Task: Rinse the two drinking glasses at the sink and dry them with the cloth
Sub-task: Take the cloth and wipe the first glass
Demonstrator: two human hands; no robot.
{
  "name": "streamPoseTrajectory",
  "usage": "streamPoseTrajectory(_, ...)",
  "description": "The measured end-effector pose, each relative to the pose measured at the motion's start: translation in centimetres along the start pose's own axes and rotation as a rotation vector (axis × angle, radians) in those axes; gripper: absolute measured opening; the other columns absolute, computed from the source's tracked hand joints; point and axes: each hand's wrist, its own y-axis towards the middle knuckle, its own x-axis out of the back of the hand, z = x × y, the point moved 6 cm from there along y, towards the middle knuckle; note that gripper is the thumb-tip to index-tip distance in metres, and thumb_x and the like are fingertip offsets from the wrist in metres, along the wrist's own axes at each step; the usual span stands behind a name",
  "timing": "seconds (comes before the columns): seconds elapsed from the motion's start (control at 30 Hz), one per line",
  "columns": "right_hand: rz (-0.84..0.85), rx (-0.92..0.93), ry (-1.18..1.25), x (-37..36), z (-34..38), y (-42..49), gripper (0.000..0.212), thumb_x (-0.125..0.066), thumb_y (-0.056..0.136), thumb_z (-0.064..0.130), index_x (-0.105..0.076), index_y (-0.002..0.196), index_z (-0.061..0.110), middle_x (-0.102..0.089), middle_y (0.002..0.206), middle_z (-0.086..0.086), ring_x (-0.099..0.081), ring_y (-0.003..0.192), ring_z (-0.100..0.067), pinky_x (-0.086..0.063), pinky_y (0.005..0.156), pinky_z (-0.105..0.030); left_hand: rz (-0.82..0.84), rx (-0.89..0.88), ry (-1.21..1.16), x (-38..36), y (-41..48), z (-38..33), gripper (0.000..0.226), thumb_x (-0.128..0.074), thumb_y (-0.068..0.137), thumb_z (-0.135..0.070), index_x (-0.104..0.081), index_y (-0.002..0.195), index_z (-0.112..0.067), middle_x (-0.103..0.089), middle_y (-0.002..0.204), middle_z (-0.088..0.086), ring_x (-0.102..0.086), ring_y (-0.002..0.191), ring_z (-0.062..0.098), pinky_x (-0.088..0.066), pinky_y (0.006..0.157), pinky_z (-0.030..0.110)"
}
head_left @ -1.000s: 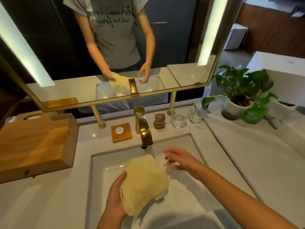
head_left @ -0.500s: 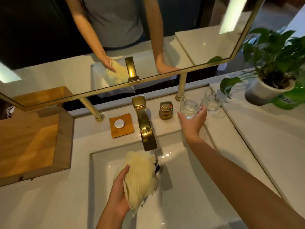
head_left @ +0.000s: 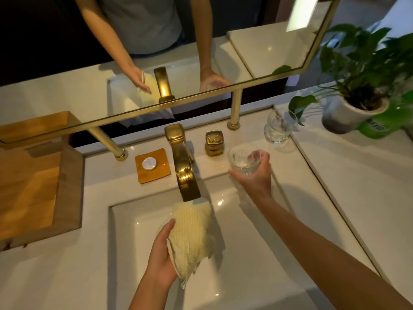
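Note:
My right hand (head_left: 257,175) grips a clear drinking glass (head_left: 242,161) just above the counter at the sink's back right corner. The second glass (head_left: 278,127) stands upright on the counter farther right, near the plant. My left hand (head_left: 162,253) holds a pale yellow cloth (head_left: 192,233) over the white sink basin (head_left: 125,253), just below the gold faucet (head_left: 184,166). No water runs from the spout.
A gold tap handle (head_left: 214,143) sits between the faucet and the held glass. An orange soap dish (head_left: 152,165) lies left of the faucet, a wooden tray (head_left: 31,186) at far left. A potted plant (head_left: 355,108) stands at right. A gold-framed mirror (head_left: 245,52) is behind.
My right hand reached from the cloth to the back of the counter, closed on the nearer glass and lifted it toward the sink. The view tilted down and closer.

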Motion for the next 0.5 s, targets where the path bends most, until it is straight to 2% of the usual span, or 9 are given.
streamPoseTrajectory(0.07,0.132,-0.033,0.091,0.3,-0.3,-1.7,0.071,-0.088,0.064,0.021,-0.040,0.115,0.026,-0.049,0.109,0.003,-0.056,0.102,-0.018,-0.055,0.079,-0.028,0.006,-0.016,0.027,-0.2,-0.8,0.1,0.028,-0.058,0.085,-0.031,-0.064,0.104,-0.011,-0.066,0.101,0.019,-0.059,0.096,0.041,-0.046,0.086,0.051)
streamPoseTrajectory(0.13,0.265,-0.109,0.137,0.3,-1.0,-3.5,0.076,-0.089,0.062,0.017,-0.039,0.119,0.024,-0.052,0.114,0.000,-0.058,0.105,-0.019,-0.055,0.082,-0.027,0.006,-0.034,0.058,-0.1,-1.6,0.1,0.028,-0.057,0.086,-0.030,-0.064,0.104,-0.010,-0.070,0.093,0.020,-0.060,0.093,0.041,-0.047,0.082,0.050)
streamPoseTrajectory(0.23,0.440,-0.158,0.009,0.5,-1.4,-6.4,0.081,-0.091,0.057,0.026,-0.038,0.118,0.032,-0.052,0.121,-0.003,-0.059,0.107,-0.021,-0.056,0.086,-0.033,0.009,-0.067,0.072,0.4,-2.8,0.2,0.032,-0.056,0.087,-0.031,-0.063,0.108,-0.008,-0.073,0.081,0.019,-0.061,0.087,0.039,-0.050,0.074,0.045)
streamPoseTrajectory(0.27,0.503,-0.133,-0.034,0.5,-1.2,-7.3,0.079,-0.090,0.056,0.031,-0.039,0.115,0.034,-0.051,0.121,-0.003,-0.059,0.106,-0.020,-0.057,0.085,-0.033,0.012,-0.078,0.078,0.6,-3.1,0.1,0.033,-0.056,0.087,-0.032,-0.063,0.109,-0.008,-0.073,0.079,0.019,-0.062,0.085,0.038,-0.050,0.073,0.044)
streamPoseTrajectory(0.33,0.604,-0.038,-0.104,0.6,-0.2,-9.0,0.070,-0.090,0.059,0.030,-0.042,0.110,0.035,-0.050,0.116,-0.001,-0.059,0.099,-0.015,-0.057,0.076,-0.025,0.003,-0.106,0.113,0.8,-3.9,0.0,0.033,-0.057,0.087,-0.031,-0.060,0.111,-0.008,-0.073,0.078,0.019,-0.062,0.083,0.038,-0.050,0.071,0.044)
streamPoseTrajectory(0.4,0.665,0.079,-0.219,0.4,1.1,-10.3,0.067,-0.090,0.059,0.030,-0.044,0.107,0.033,-0.048,0.112,0.005,-0.058,0.094,-0.009,-0.054,0.068,-0.018,-0.012,-0.144,0.171,0.8,-4.6,-0.1,0.036,-0.058,0.087,-0.030,-0.058,0.116,-0.009,-0.070,0.089,0.021,-0.062,0.086,0.039,-0.050,0.073,0.044)
streamPoseTrajectory(0.5,0.712,0.286,-0.501,0.0,3.3,-11.7,0.070,-0.088,0.056,0.046,-0.045,0.111,0.036,-0.045,0.114,0.013,-0.058,0.096,-0.009,-0.057,0.076,-0.028,-0.016,-0.188,0.271,0.4,-5.7,-0.1,0.038,-0.061,0.087,-0.031,-0.058,0.119,-0.010,-0.068,0.100,0.022,-0.064,0.090,0.038,-0.053,0.073,0.042)
